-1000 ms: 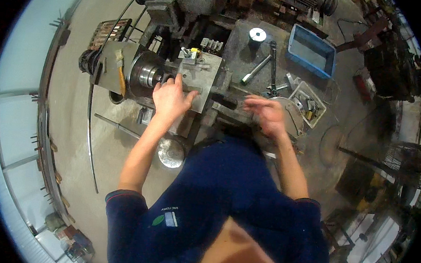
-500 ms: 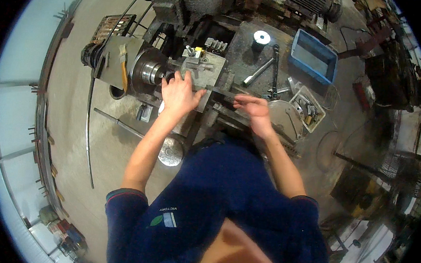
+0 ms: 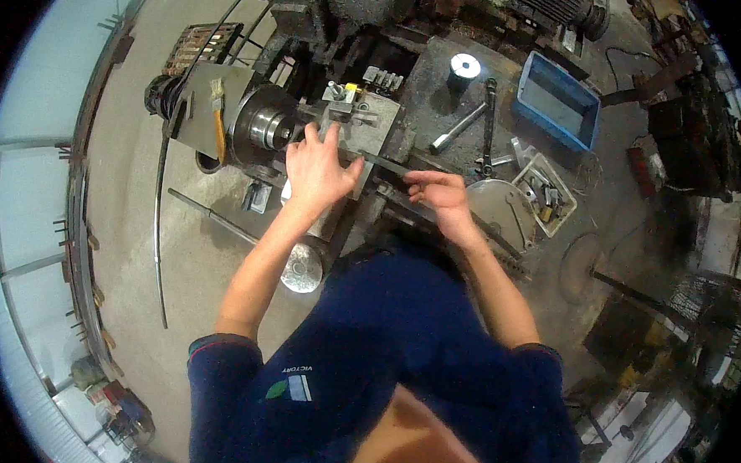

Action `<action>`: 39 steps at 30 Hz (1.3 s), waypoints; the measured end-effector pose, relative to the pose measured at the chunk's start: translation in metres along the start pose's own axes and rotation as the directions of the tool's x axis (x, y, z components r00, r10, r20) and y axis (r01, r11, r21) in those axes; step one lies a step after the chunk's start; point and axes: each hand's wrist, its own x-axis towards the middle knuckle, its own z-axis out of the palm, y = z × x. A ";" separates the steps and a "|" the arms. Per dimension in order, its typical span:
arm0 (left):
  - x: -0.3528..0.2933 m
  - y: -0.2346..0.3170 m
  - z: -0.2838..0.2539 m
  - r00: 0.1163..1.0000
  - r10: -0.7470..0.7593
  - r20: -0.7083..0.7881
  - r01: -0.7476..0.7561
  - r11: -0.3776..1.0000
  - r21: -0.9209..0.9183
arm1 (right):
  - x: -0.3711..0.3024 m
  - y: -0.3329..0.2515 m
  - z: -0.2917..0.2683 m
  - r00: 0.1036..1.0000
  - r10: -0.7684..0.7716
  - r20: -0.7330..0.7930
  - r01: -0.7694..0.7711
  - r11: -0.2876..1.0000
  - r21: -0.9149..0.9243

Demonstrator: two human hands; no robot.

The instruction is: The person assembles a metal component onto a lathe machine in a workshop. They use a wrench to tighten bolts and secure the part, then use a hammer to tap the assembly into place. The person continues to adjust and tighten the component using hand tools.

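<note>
My left hand point(image 3: 316, 177) is stretched over the carriage point(image 3: 374, 131) of a metal lathe, fingers spread, its thumb close to the left end of a narrow grey bar point(image 3: 382, 161). Just left of the fingers is the chuck point(image 3: 263, 125) with a shiny stepped round metal part point(image 3: 269, 129) in it. A tool post point(image 3: 337, 102) stands beyond the fingertips. My right hand point(image 3: 441, 200) has curled fingers at the right end of the grey bar and appears to grip it; the fingers hide that end, so its kind is unclear.
To the right lie wrenches point(image 3: 488, 124), a metal rod tool point(image 3: 458, 127), a white-topped container point(image 3: 464, 67), a blue bin point(image 3: 559, 103) and a white tray of small parts point(image 3: 548, 195). A brush point(image 3: 217, 119) rests at the headstock. A shiny disc point(image 3: 301, 268) is near my waist.
My right hand has shifted slightly left and its fingers have curled more, and the grey bar has moved a little left with it. My left hand stays nearly in place, fingers still spread.
</note>
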 end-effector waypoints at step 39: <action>-0.003 -0.009 -0.002 0.986 0.129 0.109 -0.132 0.991 0.019 | 0.007 0.018 0.061 0.824 -0.418 0.382 0.516 0.277 -0.810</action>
